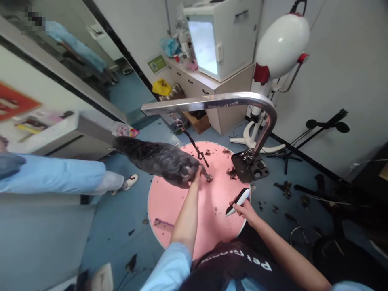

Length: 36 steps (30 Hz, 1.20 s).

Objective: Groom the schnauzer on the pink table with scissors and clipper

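Note:
A dark grey, close-trimmed dog [160, 159] is on the round pink grooming table [178, 206], its far end reaching past the left edge. My left hand [196, 174] is closed on the dog's near end, beside a paw planted on the tabletop; the exact grip is partly hidden. Off to the right, apart from the dog, my right hand [244, 209] holds a white-and-black hair clipper [238, 201] above the table. A dark strap [192, 141] hangs from the metal grooming arm [206, 102] and ends near the dog. Dark hair tufts lie on the tabletop.
A black tool tray [250, 165] is fixed on the arm's post at the table's right. A purple comb [163, 223] lies at the lower left rim. Behind stand a white dryer [283, 46] and a lit cabinet [224, 40]. Another person in blue [54, 173] stands left.

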Each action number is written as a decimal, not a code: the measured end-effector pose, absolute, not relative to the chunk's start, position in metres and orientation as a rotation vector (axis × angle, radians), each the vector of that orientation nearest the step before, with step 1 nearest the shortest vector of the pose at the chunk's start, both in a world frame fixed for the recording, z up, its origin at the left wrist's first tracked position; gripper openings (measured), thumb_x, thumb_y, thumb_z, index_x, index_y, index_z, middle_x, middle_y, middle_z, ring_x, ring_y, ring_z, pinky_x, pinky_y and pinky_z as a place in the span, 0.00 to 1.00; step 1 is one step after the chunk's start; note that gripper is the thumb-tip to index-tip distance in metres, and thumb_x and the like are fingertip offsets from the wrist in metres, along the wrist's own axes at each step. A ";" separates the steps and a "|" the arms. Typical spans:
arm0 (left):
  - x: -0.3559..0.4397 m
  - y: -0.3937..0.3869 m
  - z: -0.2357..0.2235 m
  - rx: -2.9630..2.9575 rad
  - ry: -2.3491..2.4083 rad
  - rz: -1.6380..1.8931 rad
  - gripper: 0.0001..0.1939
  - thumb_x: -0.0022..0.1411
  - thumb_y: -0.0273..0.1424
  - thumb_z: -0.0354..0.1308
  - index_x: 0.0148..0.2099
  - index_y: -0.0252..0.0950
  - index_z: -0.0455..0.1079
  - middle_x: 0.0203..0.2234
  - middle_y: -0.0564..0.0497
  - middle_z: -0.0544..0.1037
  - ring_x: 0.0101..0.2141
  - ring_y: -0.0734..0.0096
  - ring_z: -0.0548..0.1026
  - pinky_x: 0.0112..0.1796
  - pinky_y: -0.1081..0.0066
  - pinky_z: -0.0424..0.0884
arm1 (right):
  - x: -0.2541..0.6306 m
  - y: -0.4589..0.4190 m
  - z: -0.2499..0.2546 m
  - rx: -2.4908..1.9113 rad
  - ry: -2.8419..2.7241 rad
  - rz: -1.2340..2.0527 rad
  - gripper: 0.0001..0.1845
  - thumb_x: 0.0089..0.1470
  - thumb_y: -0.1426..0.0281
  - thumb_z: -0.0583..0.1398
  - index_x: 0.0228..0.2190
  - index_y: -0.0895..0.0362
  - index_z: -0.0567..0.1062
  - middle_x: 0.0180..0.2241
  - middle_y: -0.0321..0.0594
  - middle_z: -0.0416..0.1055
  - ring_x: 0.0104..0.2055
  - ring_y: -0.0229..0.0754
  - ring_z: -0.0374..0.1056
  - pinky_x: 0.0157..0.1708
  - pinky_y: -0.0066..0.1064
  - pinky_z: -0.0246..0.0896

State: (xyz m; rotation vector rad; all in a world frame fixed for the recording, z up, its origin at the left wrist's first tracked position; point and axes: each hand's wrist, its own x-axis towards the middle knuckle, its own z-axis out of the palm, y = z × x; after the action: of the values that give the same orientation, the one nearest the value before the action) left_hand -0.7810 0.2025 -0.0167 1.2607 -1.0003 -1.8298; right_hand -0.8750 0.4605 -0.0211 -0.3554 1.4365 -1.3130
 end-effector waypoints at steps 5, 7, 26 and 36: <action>-0.752 0.250 -0.014 1.234 -0.805 -1.786 0.23 0.41 0.45 0.73 0.32 0.35 0.70 0.25 0.51 0.76 0.31 0.65 0.76 0.36 0.66 0.71 | -0.893 0.429 -0.001 -0.559 1.397 -1.384 0.19 0.41 0.55 0.65 0.27 0.58 0.73 0.14 0.30 0.60 0.17 0.34 0.55 0.17 0.27 0.51; -0.736 0.273 -0.006 1.204 -0.755 -1.764 0.25 0.36 0.44 0.74 0.33 0.35 0.71 0.24 0.52 0.76 0.27 0.69 0.74 0.32 0.67 0.70 | -0.896 0.404 0.015 -0.627 1.376 -1.364 0.16 0.41 0.57 0.66 0.26 0.57 0.72 0.15 0.30 0.62 0.18 0.35 0.57 0.19 0.27 0.54; -0.704 0.354 0.034 1.069 -0.726 -1.820 0.25 0.43 0.27 0.63 0.43 0.39 0.57 0.18 0.64 0.65 0.13 0.82 0.58 0.16 0.78 0.52 | -0.820 0.305 0.126 -1.399 1.436 -1.105 0.17 0.43 0.61 0.66 0.32 0.57 0.69 0.29 0.39 0.75 0.29 0.41 0.70 0.27 0.30 0.63; -0.694 0.371 0.020 1.096 -0.729 -1.825 0.31 0.38 0.21 0.56 0.48 0.39 0.59 0.24 0.61 0.70 0.14 0.82 0.62 0.17 0.76 0.56 | -0.807 0.334 0.114 -1.412 1.472 -1.035 0.18 0.41 0.61 0.67 0.32 0.55 0.67 0.25 0.35 0.73 0.25 0.39 0.68 0.24 0.28 0.60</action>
State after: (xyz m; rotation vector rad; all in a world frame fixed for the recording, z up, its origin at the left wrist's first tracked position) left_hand -0.6938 0.3712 0.0195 1.0964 -0.7289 -1.8247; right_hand -0.8068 0.3336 0.1136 -1.4117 1.4723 -1.0346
